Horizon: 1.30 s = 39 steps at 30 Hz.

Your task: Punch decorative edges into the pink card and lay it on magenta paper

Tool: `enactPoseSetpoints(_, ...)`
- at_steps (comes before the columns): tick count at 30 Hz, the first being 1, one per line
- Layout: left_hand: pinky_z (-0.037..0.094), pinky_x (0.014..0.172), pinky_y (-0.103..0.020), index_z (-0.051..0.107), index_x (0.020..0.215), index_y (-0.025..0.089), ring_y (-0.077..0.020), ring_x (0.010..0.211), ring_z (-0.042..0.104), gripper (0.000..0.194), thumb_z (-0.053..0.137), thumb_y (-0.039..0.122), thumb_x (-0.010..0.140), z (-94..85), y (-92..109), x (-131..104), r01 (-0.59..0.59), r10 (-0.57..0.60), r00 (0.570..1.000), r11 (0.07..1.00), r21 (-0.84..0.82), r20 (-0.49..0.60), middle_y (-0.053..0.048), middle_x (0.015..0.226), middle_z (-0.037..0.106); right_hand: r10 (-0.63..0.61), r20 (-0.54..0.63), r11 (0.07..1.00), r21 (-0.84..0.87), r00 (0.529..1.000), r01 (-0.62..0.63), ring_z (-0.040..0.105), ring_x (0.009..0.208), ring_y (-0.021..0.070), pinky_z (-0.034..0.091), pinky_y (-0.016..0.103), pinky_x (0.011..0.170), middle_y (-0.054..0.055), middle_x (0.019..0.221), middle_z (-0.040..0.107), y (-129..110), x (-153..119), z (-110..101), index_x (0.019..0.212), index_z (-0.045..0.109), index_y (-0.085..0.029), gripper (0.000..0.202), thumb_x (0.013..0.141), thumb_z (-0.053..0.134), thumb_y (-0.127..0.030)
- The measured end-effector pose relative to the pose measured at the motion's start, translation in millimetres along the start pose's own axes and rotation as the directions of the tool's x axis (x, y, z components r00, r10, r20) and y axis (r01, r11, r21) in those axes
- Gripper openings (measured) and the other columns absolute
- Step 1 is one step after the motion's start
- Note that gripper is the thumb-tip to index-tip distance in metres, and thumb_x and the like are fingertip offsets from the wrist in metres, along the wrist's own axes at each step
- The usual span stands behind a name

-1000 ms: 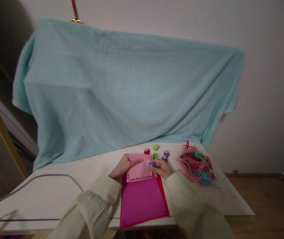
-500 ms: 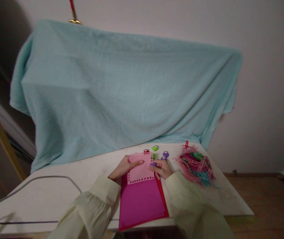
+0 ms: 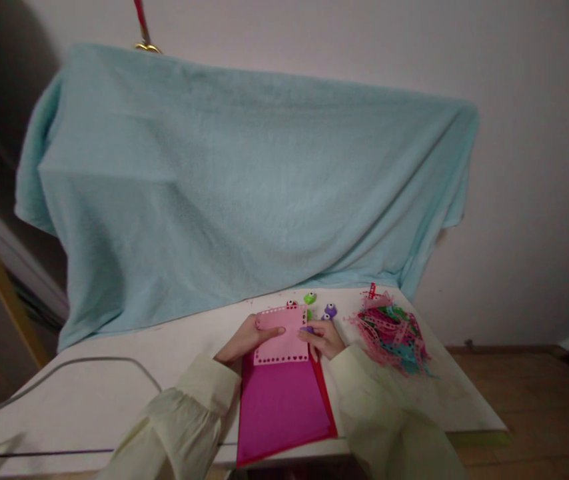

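A pink sheet of paper [image 3: 273,345] with small punched holes along its edges lies in my hands, over a stack of magenta and red sheets [image 3: 284,407]. My left hand [image 3: 245,338] pinches its left side, thumb flat on top. At the right edge, my right hand [image 3: 328,338] grips a small purple craft punch [image 3: 307,330], partly hidden by the fingers, and steadies the paper there. Just beyond the paper sit other small punches with eye-like marks: a green punch [image 3: 310,299], a red punch [image 3: 291,304] and a purple punch [image 3: 331,310].
To the right lies a tangled pile of punched paper strips [image 3: 394,333] in pink, red, green and blue. A grey cable [image 3: 89,359] curves over the white table [image 3: 184,347] on the left. A light blue towel [image 3: 264,173] hangs behind the table.
The view has shifted slightly. Both hands keep their hold on the pink paper and the purple punch, and the paper's bottom edge has tilted a little.
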<state>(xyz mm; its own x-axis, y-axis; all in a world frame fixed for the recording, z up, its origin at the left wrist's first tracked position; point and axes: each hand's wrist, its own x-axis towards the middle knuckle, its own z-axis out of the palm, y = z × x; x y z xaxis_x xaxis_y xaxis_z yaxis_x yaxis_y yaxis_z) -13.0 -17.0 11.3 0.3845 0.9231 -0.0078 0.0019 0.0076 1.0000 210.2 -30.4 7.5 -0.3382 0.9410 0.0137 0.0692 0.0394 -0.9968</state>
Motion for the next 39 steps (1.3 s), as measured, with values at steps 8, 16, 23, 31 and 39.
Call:
enactPoseSetpoints(8,0.053,0.062,-0.030,0.070,0.097,0.012,-0.0247,0.073,0.069,0.037,0.077,0.035,0.068,1.9,-2.1,0.4,0.009,-0.011,0.999,0.997,-0.080,-0.030,-0.011,0.084,0.074,-0.024,-0.038,1.000,-0.004,0.999,0.024,0.045,0.027,0.0093,0.023,0.019,0.029,-0.006,0.037,0.049,2.7,2.6,-1.7,0.069,0.058,-0.017,0.037,0.079,0.062,-0.052)
enactPoseSetpoints(16,0.053,0.062,-0.030,0.071,0.093,0.011,-0.0260,0.074,0.069,0.037,0.080,0.030,0.063,3.5,6.2,-2.5,0.022,-0.033,0.998,0.985,-0.173,-0.060,-0.010,0.075,0.074,-0.022,-0.266,0.978,0.192,0.964,0.075,0.039,0.024,0.0059,0.018,0.018,0.026,0.004,0.046,0.061,3.8,6.4,-11.1,0.064,0.058,-0.014,0.055,0.087,0.044,-0.062)
enactPoseSetpoints(23,0.053,0.063,-0.031,0.072,0.092,0.010,-0.0268,0.076,0.069,0.039,0.080,0.035,0.063,3.9,10.2,-4.5,0.046,-0.052,0.998,0.989,-0.138,-0.037,-0.010,0.071,0.073,0.113,-0.307,0.960,0.278,0.945,-0.024,0.036,0.021,0.0072,0.022,0.017,0.023,0.002,0.033,0.051,4.5,8.8,-19.6,0.055,0.059,-0.013,0.071,0.085,0.030,-0.071)
enactPoseSetpoints(31,0.054,0.064,-0.032,0.070,0.097,0.010,-0.0269,0.077,0.070,0.045,0.077,0.042,0.066,2.4,5.8,-2.9,0.059,-0.060,0.997,0.997,-0.040,-0.038,-0.013,0.080,0.074,0.172,-0.285,0.926,0.372,0.943,-0.057,0.025,0.019,0.0055,0.013,0.017,0.023,-0.003,0.028,0.041,6.1,10.1,-21.4,0.053,0.055,-0.016,0.069,0.085,0.031,-0.071)
enactPoseSetpoints(39,0.053,0.061,-0.031,0.069,0.096,0.010,-0.0257,0.073,0.069,0.040,0.076,0.039,0.070,2.7,-0.6,-0.9,0.019,-0.022,0.997,0.999,-0.048,-0.069,-0.014,0.083,0.074,0.131,-0.181,0.838,0.546,0.975,-0.012,0.030,0.028,0.0046,0.018,0.019,0.030,-0.003,0.042,0.048,4.8,16.3,-25.4,0.070,0.065,-0.013,0.059,0.084,0.042,-0.066)
